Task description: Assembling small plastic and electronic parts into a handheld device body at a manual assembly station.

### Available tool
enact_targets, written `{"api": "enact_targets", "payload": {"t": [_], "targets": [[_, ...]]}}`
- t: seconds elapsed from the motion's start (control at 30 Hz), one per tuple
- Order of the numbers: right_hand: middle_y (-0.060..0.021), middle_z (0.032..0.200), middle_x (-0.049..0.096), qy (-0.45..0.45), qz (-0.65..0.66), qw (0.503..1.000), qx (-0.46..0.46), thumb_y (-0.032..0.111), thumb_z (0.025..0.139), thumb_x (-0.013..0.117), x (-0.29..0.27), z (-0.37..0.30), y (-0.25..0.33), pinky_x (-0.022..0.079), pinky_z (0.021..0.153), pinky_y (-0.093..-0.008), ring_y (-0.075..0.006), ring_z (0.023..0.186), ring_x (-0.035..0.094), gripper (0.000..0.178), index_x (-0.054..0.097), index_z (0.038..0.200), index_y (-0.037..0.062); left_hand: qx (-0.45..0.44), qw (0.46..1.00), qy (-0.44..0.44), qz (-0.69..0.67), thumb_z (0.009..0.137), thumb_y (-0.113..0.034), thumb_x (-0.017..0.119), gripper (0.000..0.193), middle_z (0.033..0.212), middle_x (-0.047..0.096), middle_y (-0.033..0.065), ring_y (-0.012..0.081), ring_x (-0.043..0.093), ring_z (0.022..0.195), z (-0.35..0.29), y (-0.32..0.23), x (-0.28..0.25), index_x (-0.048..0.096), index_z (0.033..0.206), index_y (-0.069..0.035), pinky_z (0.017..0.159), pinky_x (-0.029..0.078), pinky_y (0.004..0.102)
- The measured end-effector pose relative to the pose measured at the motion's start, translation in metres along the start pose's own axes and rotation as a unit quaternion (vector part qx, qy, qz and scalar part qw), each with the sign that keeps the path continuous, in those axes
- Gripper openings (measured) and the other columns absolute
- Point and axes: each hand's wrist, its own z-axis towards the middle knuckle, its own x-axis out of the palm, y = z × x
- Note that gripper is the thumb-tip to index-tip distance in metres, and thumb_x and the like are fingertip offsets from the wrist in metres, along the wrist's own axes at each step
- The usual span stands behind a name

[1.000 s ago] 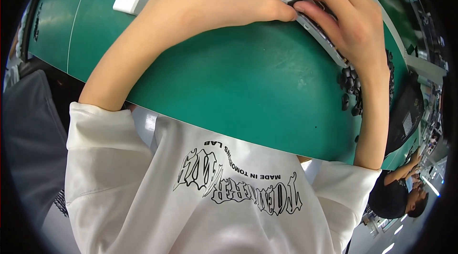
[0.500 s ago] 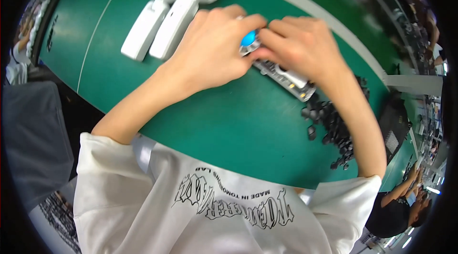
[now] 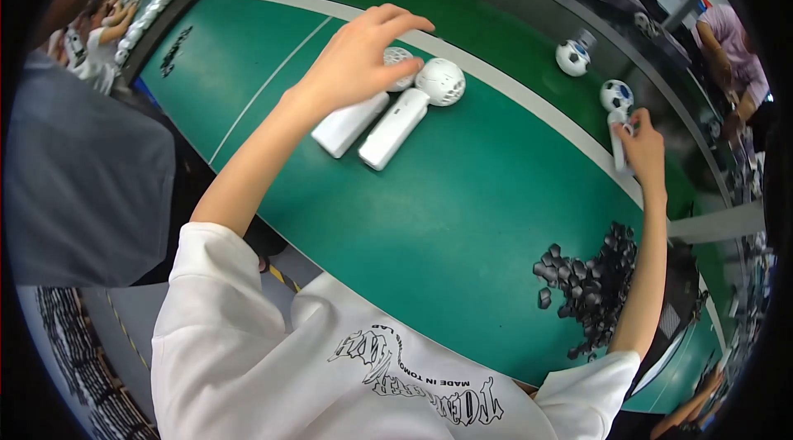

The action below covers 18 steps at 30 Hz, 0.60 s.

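1. Toward half past two, the outstretched right hand grips a ball-topped white device.
2. Near twelve o'clock, the left hand hangs spread, grip empty, over two white-handled devices on the tabletop.

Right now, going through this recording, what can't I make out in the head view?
Head view:
Left white device: the left hand hides its neck and part of its perforated head; touching or hovering is unclear.
Football-patterned device: the right hand partly covers its handle; grip too small and blurred to confirm.
Black hexagonal pieces: overlapping, too small to count.
Co-worker in grey: cut off by the fisheye rim.
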Motion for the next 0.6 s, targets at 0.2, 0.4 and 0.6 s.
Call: {"api": "enact_targets", "payload": {"t": [0.2, 0.4, 0.6], "targets": [[-0.0182, 0.11, 0.073, -0.061, 0.016, 0.992, -0.111, 0.032, 0.094, 0.068, 0.028, 0.026, -0.066, 0.054, 0.087, -0.0385, -0.0318, 0.098, 0.072, 0.045, 0.064, 0.129, 0.0045, -0.07, 0.986, -0.004, 0.149, 0.085, -0.024, 0.07, 0.045, 0.125, 0.066, 0.0144, 0.0343, 0.062, 0.117, 0.039, 0.138, -0.005, 0.066, 0.128, -0.011, 0.1, 0.051, 0.0445], [-0.0131, 0.114, 0.073, -0.011, 0.087, 0.99, -0.107, 0.016, 0.096, 0.066, -0.05, -0.078, 0.004, 0.05, 0.093, -0.0327, -0.0215, 0.106, 0.068, 0.031, 0.068, 0.122, -0.0002, -0.219, 0.885, 0.06, 0.407, 0.093, -0.047, 0.063, 0.05, 0.125, 0.07, 0.017, 0.0388, 0.069, 0.11, 0.096, 0.424, -0.044, 0.067, 0.132, -0.017, 0.094, 0.055, 0.05], [-0.0042, 0.1, 0.072, -0.066, 0.011, 0.992, 0.106, 0.011, 0.098, 0.065, -0.083, -0.251, -0.01, 0.048, 0.078, -0.0228, -0.009, 0.089, 0.065, 0.02, 0.071, 0.114, 0.001, -0.052, 0.866, 0.205, 0.453, 0.104, -0.058, 0.043, 0.066, 0.15, 0.051, 0.0285, 0.0421, 0.052, 0.135, 0.185, 0.563, -0.066, 0.048, 0.154, -0.016, 0.113, 0.04, 0.0484]]}}
